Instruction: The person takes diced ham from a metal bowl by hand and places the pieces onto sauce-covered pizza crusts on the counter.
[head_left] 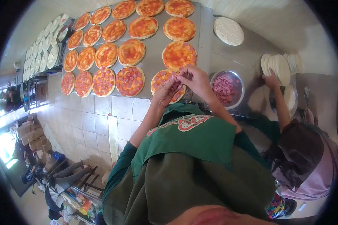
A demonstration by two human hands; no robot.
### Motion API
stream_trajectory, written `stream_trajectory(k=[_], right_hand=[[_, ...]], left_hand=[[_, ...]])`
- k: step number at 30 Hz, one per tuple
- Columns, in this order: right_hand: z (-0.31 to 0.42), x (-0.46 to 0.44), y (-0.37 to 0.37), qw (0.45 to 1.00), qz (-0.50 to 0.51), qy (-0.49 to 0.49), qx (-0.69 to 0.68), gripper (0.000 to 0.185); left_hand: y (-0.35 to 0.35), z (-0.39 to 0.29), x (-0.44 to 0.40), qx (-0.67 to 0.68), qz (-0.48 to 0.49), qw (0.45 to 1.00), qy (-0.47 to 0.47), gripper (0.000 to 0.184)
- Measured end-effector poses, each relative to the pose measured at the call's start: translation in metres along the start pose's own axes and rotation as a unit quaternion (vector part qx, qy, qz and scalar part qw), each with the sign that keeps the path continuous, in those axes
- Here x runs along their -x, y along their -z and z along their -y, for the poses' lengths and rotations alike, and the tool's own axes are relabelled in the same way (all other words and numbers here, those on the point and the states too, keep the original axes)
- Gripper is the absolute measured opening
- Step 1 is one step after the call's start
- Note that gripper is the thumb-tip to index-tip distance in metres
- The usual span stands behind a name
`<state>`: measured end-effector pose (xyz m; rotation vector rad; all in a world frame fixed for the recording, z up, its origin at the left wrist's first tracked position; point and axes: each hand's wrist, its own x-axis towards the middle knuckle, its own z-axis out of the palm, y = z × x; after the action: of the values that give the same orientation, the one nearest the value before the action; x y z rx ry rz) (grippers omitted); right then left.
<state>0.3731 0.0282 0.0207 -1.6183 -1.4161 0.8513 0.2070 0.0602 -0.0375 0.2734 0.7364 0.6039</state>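
Observation:
Both hands are over a sauced pizza base (159, 79) at the table's near edge, with pink diced ham scattered on it. My left hand (163, 91) is cupped, palm up, around some diced ham (174, 88). Fingertips pinched, my right hand (195, 79) meets the left fingers; what it grips is too small to make out. To the right stands a steel bowl (243, 90) of diced ham (223, 89). Just beyond my hands lies another sauced base (179, 55) with a few ham pieces along its edge.
Rows of sauced bases (132, 51) cover the metal table; the near row at left bears ham (130, 81). At right, a co-worker's hand (271, 78) touches stacked plain bases (279, 69). A floured dough round (229, 31) lies at the back. Racked pale rounds (43, 47) stand far left.

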Motion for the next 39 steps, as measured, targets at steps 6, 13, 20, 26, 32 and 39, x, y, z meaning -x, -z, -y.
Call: stream_trajectory(k=[6,13,20,26,32,39], right_hand=[[-0.008,0.005,0.005,1.0,0.017,0.0,-0.009,0.017],[-0.014,0.015,0.019,0.996,0.039,0.058,-0.064,0.014],[-0.012,0.037,0.048,0.992,0.003,0.117,0.036,0.017],[-0.023,0.053,0.066,0.987,0.005,0.113,0.113,0.017],[-0.019,0.063,0.082,0.99,-0.052,0.121,0.056,0.013],[-0.012,0.066,0.089,0.991,-0.066,0.116,0.002,0.011]], left_hand=[[0.022,0.018,-0.014,0.018,0.061,0.998,0.018,0.028],[0.017,0.024,-0.024,-0.01,0.05,0.999,0.014,0.026],[-0.018,0.032,-0.011,-0.073,0.042,0.996,0.022,0.026],[-0.027,0.046,-0.021,-0.126,0.098,0.986,0.045,0.022],[-0.041,0.051,-0.027,-0.088,0.133,0.982,0.103,0.025],[-0.058,0.055,-0.02,-0.068,0.17,0.98,0.079,0.029]])
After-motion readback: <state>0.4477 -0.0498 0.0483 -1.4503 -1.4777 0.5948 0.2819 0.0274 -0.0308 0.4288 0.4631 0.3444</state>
